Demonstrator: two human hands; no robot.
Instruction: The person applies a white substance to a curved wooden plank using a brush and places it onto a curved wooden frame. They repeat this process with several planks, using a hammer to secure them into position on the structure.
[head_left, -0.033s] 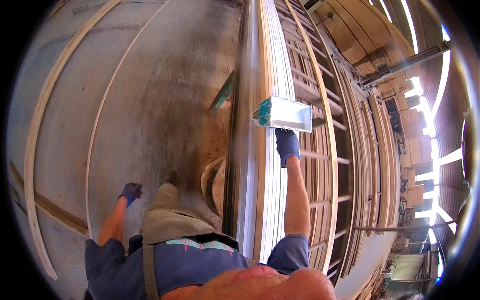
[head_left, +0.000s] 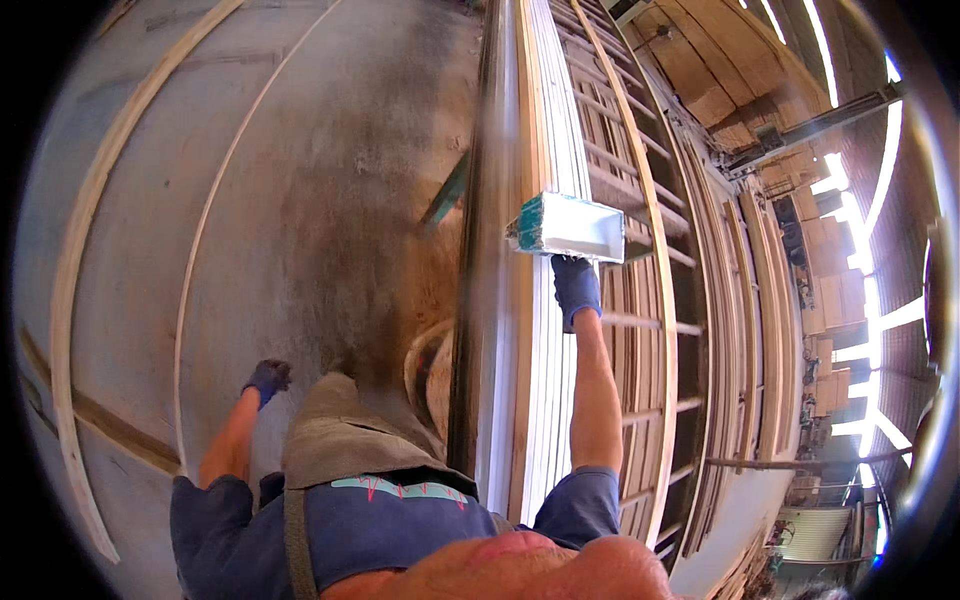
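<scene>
Shifted since the earlier frame, with the blue-gloved left grip (head_left: 268,383) slightly higher, closure impossible to tell. Grasping, with blue-gloved right grip (head_left: 577,288), a rectangular open box (head_left: 568,228), white inside, contents indistinct, teal-smeared outside, over long white boards (head_left: 553,400).

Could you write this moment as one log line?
Right hand: gloved, holding white-and-teal box | Box: overlapping white boards in view, contact unclear | Left hand: gloved, over floor, nothing visible in it
</scene>
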